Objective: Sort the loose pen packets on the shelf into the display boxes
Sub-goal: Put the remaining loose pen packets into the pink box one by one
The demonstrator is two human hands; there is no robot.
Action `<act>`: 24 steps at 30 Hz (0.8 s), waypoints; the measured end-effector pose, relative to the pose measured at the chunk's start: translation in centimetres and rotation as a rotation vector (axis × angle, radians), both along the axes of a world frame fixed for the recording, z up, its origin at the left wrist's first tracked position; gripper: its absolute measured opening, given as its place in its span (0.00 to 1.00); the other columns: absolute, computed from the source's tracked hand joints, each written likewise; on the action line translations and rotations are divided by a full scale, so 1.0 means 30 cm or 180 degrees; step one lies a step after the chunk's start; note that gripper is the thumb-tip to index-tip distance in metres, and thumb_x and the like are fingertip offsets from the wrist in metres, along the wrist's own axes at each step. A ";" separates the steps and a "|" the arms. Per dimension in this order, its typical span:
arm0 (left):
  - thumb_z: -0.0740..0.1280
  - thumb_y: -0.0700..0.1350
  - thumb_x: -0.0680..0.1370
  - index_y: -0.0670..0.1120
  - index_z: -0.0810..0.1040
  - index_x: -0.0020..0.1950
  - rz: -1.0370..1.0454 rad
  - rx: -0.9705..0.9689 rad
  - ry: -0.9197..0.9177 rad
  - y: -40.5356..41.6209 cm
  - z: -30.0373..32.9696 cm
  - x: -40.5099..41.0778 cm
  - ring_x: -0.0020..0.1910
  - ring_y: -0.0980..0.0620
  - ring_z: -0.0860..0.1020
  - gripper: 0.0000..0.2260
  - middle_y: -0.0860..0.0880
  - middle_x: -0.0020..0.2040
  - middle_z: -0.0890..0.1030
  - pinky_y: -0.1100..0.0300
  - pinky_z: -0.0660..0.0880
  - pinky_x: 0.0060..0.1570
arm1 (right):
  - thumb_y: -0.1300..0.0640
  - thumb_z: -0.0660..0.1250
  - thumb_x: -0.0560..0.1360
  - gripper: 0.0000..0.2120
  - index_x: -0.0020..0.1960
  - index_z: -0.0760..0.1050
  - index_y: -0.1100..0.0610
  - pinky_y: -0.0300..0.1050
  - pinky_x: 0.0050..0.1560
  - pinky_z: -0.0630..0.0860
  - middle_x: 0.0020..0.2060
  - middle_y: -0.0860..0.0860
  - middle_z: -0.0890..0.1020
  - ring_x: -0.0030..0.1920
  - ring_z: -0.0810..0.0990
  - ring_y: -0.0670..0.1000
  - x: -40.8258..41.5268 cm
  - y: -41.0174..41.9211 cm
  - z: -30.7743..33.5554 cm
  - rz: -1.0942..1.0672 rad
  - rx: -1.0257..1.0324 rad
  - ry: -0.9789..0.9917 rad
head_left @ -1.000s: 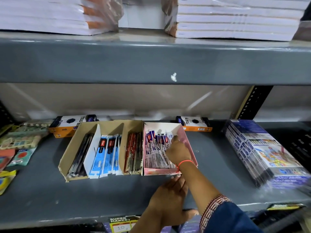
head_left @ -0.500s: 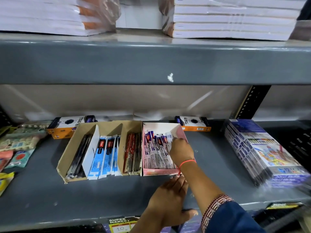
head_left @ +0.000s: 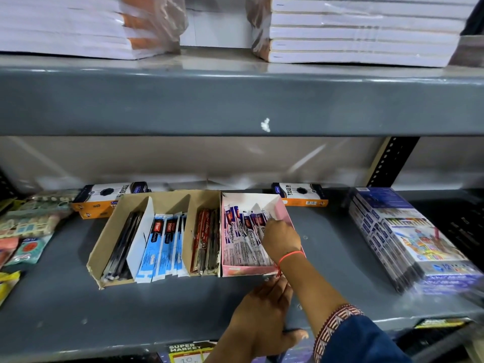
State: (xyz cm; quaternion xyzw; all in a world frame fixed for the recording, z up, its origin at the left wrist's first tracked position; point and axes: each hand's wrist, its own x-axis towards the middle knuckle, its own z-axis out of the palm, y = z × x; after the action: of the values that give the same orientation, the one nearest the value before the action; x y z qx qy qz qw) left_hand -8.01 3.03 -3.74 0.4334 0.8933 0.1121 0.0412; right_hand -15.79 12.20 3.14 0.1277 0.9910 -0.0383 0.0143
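Several white-and-purple pen packets (head_left: 243,239) lay lengthwise in the pink display box (head_left: 284,209), which sat on the grey shelf (head_left: 65,310) near its middle, touching the right side of the brown cardboard box (head_left: 104,244). The right hand (head_left: 281,238) reached into the pink box, its fingers (head_left: 269,224) curled down onto the upper ends of the packets; whether they actually pinched one could not be told. The left hand (head_left: 262,320) rested near the shelf's front edge, fingers loosely spread and holding nothing, their tips at the pink box's front right corner. The brown box held black, blue and red packets in separate compartments. A wrapped stack of colour-pencil boxes (head_left: 408,239) stood toward the shelf's right end.
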 end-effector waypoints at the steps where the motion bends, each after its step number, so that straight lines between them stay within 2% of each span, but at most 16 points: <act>1: 0.59 0.60 0.75 0.41 0.51 0.74 0.0002 -0.0022 -0.0003 0.001 0.001 0.000 0.75 0.46 0.49 0.36 0.42 0.76 0.53 0.54 0.47 0.71 | 0.65 0.55 0.77 0.15 0.62 0.72 0.63 0.53 0.51 0.80 0.56 0.61 0.82 0.55 0.82 0.61 0.001 0.003 0.004 -0.0025 -0.0012 0.0012; 5: 0.58 0.61 0.76 0.41 0.49 0.75 -0.0009 -0.0111 -0.0006 0.003 -0.001 -0.001 0.75 0.47 0.46 0.36 0.43 0.77 0.49 0.54 0.45 0.71 | 0.67 0.54 0.77 0.15 0.62 0.72 0.64 0.54 0.53 0.79 0.57 0.62 0.81 0.56 0.81 0.62 -0.002 0.022 0.022 -0.0107 -0.0303 0.0050; 9: 0.58 0.61 0.76 0.42 0.49 0.75 -0.0008 -0.0041 0.0083 0.000 -0.007 -0.001 0.75 0.46 0.47 0.37 0.43 0.77 0.49 0.53 0.46 0.71 | 0.67 0.55 0.76 0.15 0.59 0.73 0.66 0.53 0.56 0.78 0.56 0.63 0.80 0.56 0.80 0.63 -0.010 0.035 0.033 -0.0169 -0.0806 -0.0002; 14: 0.58 0.63 0.75 0.42 0.49 0.75 0.0040 -0.0006 0.0146 0.003 -0.004 -0.003 0.75 0.45 0.49 0.38 0.42 0.77 0.50 0.52 0.47 0.71 | 0.68 0.54 0.76 0.15 0.60 0.73 0.66 0.53 0.52 0.78 0.55 0.63 0.80 0.55 0.80 0.63 -0.008 0.085 0.051 -0.0231 -0.0549 0.0130; 16: 0.58 0.65 0.73 0.42 0.57 0.73 0.0031 0.0057 0.0379 -0.001 -0.011 -0.001 0.73 0.46 0.59 0.37 0.42 0.75 0.59 0.51 0.57 0.70 | 0.69 0.54 0.75 0.15 0.59 0.74 0.66 0.52 0.50 0.79 0.54 0.63 0.81 0.54 0.81 0.63 -0.010 0.105 0.066 -0.0202 -0.0401 0.0121; 18: 0.58 0.71 0.67 0.46 0.73 0.65 -0.0003 -0.0084 0.0609 -0.008 -0.021 0.003 0.63 0.52 0.73 0.37 0.48 0.66 0.75 0.59 0.71 0.60 | 0.69 0.54 0.75 0.15 0.58 0.74 0.66 0.51 0.49 0.78 0.54 0.62 0.80 0.54 0.81 0.63 -0.009 0.103 0.072 -0.0087 -0.0289 -0.0017; 19: 0.58 0.73 0.64 0.49 0.78 0.60 0.0025 -0.0116 0.0642 -0.006 -0.015 0.008 0.58 0.56 0.77 0.36 0.52 0.60 0.80 0.63 0.75 0.54 | 0.69 0.53 0.76 0.15 0.57 0.74 0.65 0.51 0.49 0.78 0.54 0.62 0.80 0.54 0.80 0.63 -0.006 0.095 0.070 -0.0010 -0.0242 -0.0120; 22: 0.58 0.75 0.61 0.52 0.81 0.56 0.0057 -0.0037 0.0835 -0.002 -0.013 0.016 0.54 0.59 0.79 0.36 0.56 0.56 0.81 0.67 0.75 0.50 | 0.67 0.53 0.77 0.09 0.51 0.70 0.61 0.52 0.54 0.77 0.57 0.61 0.79 0.57 0.79 0.62 0.006 0.064 0.048 0.0099 -0.0201 -0.0445; 24: 0.58 0.75 0.61 0.52 0.81 0.56 0.0057 -0.0014 0.0914 -0.002 -0.005 0.017 0.54 0.60 0.79 0.36 0.56 0.56 0.82 0.67 0.75 0.50 | 0.66 0.53 0.78 0.10 0.55 0.70 0.63 0.54 0.56 0.77 0.59 0.61 0.78 0.58 0.78 0.62 0.003 0.052 0.034 0.0044 -0.0255 -0.0508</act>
State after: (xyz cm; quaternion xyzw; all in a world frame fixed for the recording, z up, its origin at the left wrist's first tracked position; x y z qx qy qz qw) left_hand -7.51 2.96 -3.89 0.4369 0.8941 0.0474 -0.0871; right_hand -15.69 13.77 4.15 0.1228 0.9852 -0.0675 0.0985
